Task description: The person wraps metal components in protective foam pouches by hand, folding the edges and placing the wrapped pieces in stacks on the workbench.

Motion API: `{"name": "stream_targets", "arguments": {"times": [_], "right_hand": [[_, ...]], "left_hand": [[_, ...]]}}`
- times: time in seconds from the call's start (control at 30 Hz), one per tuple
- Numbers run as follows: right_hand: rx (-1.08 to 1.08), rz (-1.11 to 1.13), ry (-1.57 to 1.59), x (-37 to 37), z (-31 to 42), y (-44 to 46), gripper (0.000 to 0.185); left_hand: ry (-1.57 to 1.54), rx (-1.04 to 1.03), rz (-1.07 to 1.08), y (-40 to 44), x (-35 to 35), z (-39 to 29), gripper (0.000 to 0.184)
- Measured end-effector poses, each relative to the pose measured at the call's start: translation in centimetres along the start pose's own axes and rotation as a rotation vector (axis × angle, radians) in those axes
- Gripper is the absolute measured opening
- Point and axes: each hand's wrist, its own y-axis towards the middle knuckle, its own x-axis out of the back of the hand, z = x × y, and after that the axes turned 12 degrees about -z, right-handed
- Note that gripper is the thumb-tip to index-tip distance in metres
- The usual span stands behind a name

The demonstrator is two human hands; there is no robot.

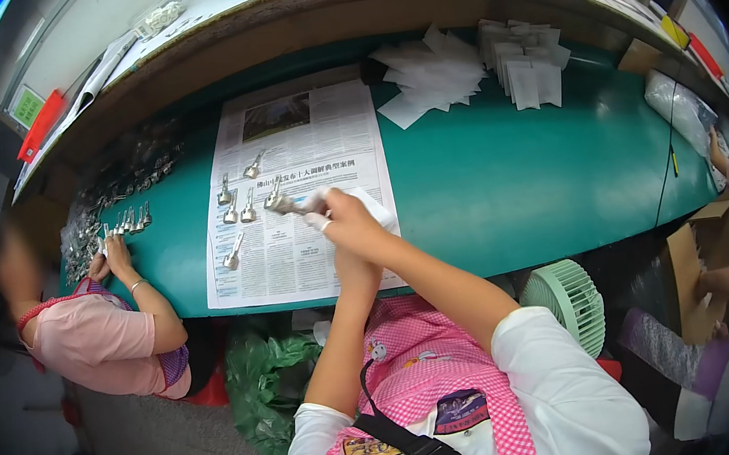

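Observation:
Several silvery metal parts with round bases and narrow stems, one of them [234, 253] lowest, lie on the newspaper [297, 267]. My right hand [350, 216] is closed at the newspaper's right side, its covered fingertips pinching a blurred metal part [297, 207] beside another part [273, 198]. Beneath the right wrist is my left hand [356, 267]; its fingers are hidden. A white paper packet [379, 211] shows just right of the hands; what holds it, if anything, is unclear.
White paper packets [433, 76] and a second pile [534, 73] lie at the back of the green table [503, 185]. At left, a co-worker [107, 333] handles similar parts. A green fan [567, 305] stands by the front edge. Another person's arm [720, 155] shows at right.

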Motion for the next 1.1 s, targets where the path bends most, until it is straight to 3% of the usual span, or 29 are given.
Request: {"name": "stream_targets", "arguments": {"times": [0.07,0.17,0.27,0.6,0.77,0.93,1.03,1.07,1.1], "right_hand": [[-0.125,-0.137,0.14,2.5,-1.1,-1.5,0.017],[-0.192,-0.298,0.131,6.1,-3.6,-3.7,0.017],[-0.321,-0.278,0.095,8.3,-4.9,-5.5,0.015],[-0.205,-0.243,-0.315,9.9,-4.3,-6.6,0.014],[-0.278,-0.193,-0.314,10.1,-3.5,-6.3,0.015],[-0.27,-0.318,-0.139,10.6,-4.2,-5.8,0.022],[-0.213,-0.348,-0.079,10.4,-3.3,-5.6,0.026],[-0.204,-0.353,-0.048,10.3,-3.0,-5.5,0.027],[-0.18,-0.358,-0.028,10.4,-2.6,-5.5,0.027]], "left_hand": [[0.039,-0.083,0.078,0.4,-0.3,1.3,0.022],[0.158,-0.031,0.167,0.9,0.4,1.2,0.019],[0.106,0.06,0.127,1.8,0.1,0.6,0.018],[0.009,0.201,0.01,1.6,-0.9,0.7,0.019],[-0.003,0.044,-0.082,1.4,-0.5,-0.7,0.015],[-0.09,-0.063,-0.095,0.9,-1.2,-1.8,0.015],[-0.348,0.131,-0.108,0.3,-2.4,-2.2,0.012],[-0.527,0.361,-0.088,0.1,-2.9,-2.0,0.011],[-0.65,0.448,-0.097,0.5,-2.7,-2.2,0.01]]}}
